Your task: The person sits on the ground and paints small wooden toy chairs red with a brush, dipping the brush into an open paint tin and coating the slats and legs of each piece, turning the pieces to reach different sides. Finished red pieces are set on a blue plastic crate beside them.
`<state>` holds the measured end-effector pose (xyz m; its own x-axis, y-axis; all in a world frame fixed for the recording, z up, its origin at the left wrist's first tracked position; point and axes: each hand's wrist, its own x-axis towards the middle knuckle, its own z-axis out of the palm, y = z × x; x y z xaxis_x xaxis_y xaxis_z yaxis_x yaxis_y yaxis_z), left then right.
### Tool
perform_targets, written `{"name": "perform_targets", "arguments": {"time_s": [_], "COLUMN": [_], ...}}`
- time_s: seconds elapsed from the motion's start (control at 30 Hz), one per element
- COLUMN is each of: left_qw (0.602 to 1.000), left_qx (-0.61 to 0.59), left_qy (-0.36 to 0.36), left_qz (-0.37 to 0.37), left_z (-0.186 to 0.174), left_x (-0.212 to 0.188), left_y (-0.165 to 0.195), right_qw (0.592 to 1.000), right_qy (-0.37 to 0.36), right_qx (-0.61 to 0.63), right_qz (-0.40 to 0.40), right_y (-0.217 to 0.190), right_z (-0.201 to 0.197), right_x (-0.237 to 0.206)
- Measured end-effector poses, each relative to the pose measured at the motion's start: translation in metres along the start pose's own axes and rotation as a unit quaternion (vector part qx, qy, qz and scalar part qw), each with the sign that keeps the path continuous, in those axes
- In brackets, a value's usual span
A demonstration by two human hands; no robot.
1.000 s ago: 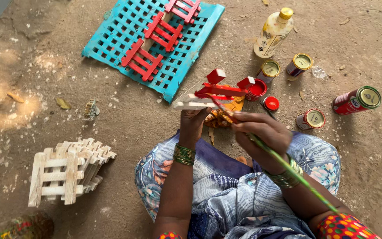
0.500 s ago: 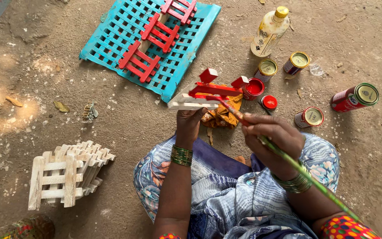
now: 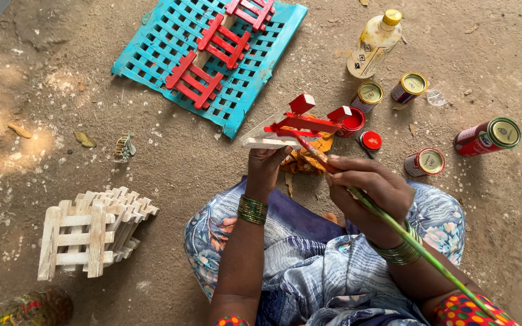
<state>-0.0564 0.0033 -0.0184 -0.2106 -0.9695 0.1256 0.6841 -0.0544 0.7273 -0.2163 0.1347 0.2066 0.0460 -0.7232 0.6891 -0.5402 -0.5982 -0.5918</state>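
1. At the far left, a stack of plain wooden racks (image 3: 92, 232) sits on the dirt floor (image 3: 170, 169). I cannot count the pieces in it, as they overlap.
2. There is open floor between that stack and the person's knee, and more open floor above it.
3. A blue plastic grid (image 3: 152, 54) lies at the top, and its far edge runs out of the view. Three red racks (image 3: 191, 79) rest on it in a row.
4. The left hand (image 3: 267, 166) is closed around the pale bottom of a small wooden rack (image 3: 291, 128), holding it up over the floor. The rack's top part is red.
5. The right hand (image 3: 367, 187) has its fingers pinched shut on a long green-handled brush (image 3: 406, 238). The brush tip touches the rack.
6. Just past the rack sits an open pot of red paint (image 3: 353, 122) with its red lid (image 3: 371, 140) beside it.
7. To the right stand one pale bottle (image 3: 374, 43) and three small tins (image 3: 409, 87). One bigger red can (image 3: 487, 137) lies on its side, near the right edge.
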Motion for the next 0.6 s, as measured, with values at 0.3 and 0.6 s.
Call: {"name": "perform_targets", "arguments": {"time_s": [0.3,0.6], "left_qw": [1.000,0.998], "left_qx": [-0.017,-0.027], "left_qy": [-0.004,0.008], "left_qz": [0.017,0.051], "left_z": [-0.012,-0.002], "left_x": [0.001,0.009], "left_y": [-0.007,0.004], "right_qw": [0.999,0.999], "right_qy": [-0.042,0.027], "right_qx": [-0.034,-0.014], "right_qz": [-0.003,-0.009], "right_y": [0.013,0.014], "right_z": [0.009,-0.023], "right_x": [-0.001,-0.015]}}
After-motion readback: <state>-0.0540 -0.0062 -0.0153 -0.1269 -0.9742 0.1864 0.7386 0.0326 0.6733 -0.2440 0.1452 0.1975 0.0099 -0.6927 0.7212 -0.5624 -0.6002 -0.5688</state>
